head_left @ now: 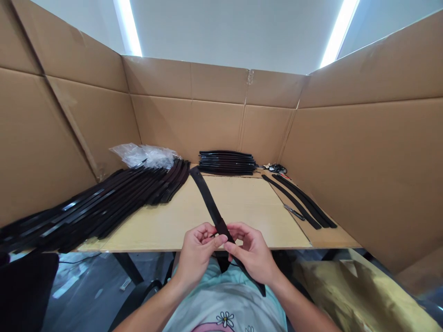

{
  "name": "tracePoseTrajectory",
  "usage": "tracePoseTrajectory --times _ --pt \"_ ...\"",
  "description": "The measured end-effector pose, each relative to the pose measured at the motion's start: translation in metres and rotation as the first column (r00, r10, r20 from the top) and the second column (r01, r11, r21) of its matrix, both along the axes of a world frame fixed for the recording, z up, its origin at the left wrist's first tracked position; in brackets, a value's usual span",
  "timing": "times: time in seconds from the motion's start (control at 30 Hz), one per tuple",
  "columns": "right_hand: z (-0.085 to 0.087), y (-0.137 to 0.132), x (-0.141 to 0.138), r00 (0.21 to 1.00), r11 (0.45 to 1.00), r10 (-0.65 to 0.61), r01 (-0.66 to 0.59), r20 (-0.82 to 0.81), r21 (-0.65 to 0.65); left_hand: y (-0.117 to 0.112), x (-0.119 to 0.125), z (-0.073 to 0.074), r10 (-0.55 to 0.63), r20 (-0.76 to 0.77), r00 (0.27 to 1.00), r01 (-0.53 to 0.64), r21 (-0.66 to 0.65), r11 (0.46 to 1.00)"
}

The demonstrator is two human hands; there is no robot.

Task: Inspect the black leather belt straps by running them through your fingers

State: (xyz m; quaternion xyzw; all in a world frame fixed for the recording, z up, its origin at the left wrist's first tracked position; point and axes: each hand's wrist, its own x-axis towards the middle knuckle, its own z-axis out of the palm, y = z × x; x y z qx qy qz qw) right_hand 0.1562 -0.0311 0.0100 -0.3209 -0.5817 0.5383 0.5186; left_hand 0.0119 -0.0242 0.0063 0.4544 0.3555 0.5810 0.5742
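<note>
Between my two hands I hold a long, curved black strip [207, 196], slanting from the table's middle down toward my lap. My left hand [202, 244] pinches it near its middle, thumb on top. Just to the right, my right hand [251, 251] grips the same strip with thumb and fingers. A darker band wraps the strip right above the fingers; I cannot make out what it is. The strip's lower end hangs over my shirt, past the table edge. Some of the fingertips are hidden behind the strip.
Many black strips [121, 198] lie fanned at the left, with clear plastic bags [148, 156] behind. A stack of strips [226, 163] stands at the back. On the right are several strips [301, 198], a small cutter [294, 212] and tangled cable [276, 168]. Cardboard walls [214, 120] enclose the table [249, 198].
</note>
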Motion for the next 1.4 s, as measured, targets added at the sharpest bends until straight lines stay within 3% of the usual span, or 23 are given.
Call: tracePoseTrajectory --times 0.2,0.43,0.6,0.83,1.13,1.23,1.4 --pt "0.004 -0.002 0.006 0.990 0.987 0.140 -0.138 0.021 -0.086 0.005 -0.006 -0.002 -0.177 0.015 0.984 0.177 -0.015 0.984" --pt "0.005 -0.005 0.003 0.973 0.970 0.210 -0.220 -0.099 -0.102 0.007 -0.008 -0.002 -0.232 0.049 0.971 0.231 0.024 0.973" --pt "0.002 -0.005 0.001 0.981 0.976 0.157 -0.171 -0.110 -0.136 0.006 -0.006 -0.003 -0.357 0.058 0.932 0.354 0.053 0.934" --pt "0.000 -0.006 -0.004 0.995 0.986 0.034 -0.049 -0.096 -0.161 0.002 -0.001 0.000 -0.172 0.009 0.985 0.172 0.024 0.985" --pt "-0.001 0.002 -0.001 0.978 0.990 0.093 -0.110 -0.187 -0.086 0.007 -0.003 0.001 0.004 -0.035 0.999 -0.003 0.022 1.000" --pt "-0.002 0.004 -0.002 0.982 0.989 0.112 -0.125 -0.149 -0.083 0.009 -0.003 -0.001 -0.012 -0.025 1.000 0.012 0.006 1.000" --pt "0.002 0.001 -0.001 0.983 0.978 0.159 -0.170 -0.090 -0.123 0.012 -0.004 -0.004 -0.171 0.027 0.985 0.172 -0.022 0.985"
